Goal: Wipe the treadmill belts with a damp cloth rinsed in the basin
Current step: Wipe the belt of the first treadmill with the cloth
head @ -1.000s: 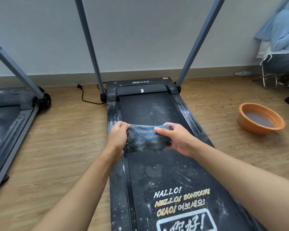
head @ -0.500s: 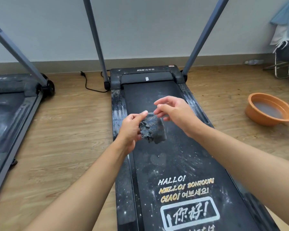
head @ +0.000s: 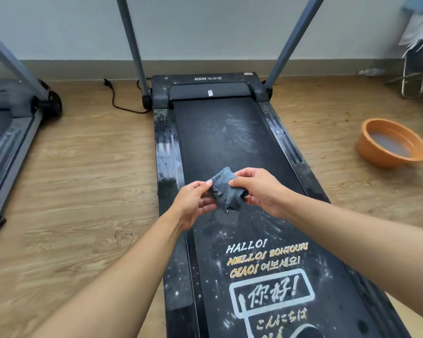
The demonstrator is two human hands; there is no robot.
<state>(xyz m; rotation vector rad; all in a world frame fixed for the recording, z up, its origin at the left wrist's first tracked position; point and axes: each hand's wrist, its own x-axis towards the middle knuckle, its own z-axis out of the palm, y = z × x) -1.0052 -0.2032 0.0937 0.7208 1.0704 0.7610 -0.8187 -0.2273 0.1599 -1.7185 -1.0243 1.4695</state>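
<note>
Both hands meet above the middle of the treadmill belt, sharing a bunched blue-grey cloth. The left hand pinches the cloth's left edge between thumb and fingertips, palm turned partly up; the right hand grips the right side, thumb laid over the top and fingers curled beneath. The cloth hangs crumpled between them, held clear of the belt — whether its lowest fold touches the surface cannot be told.

The belt is black and dusted with pale smears and specks, thickest around the printed greetings (white and gold lettering) in its near half. The side rails are speckled the same way. To the right, on the wooden floor, sits an orange basin holding cloudy water — well apart from the treadmill. A second treadmill lies at the left edge, and a black power cable trails along the floor by the wall.
</note>
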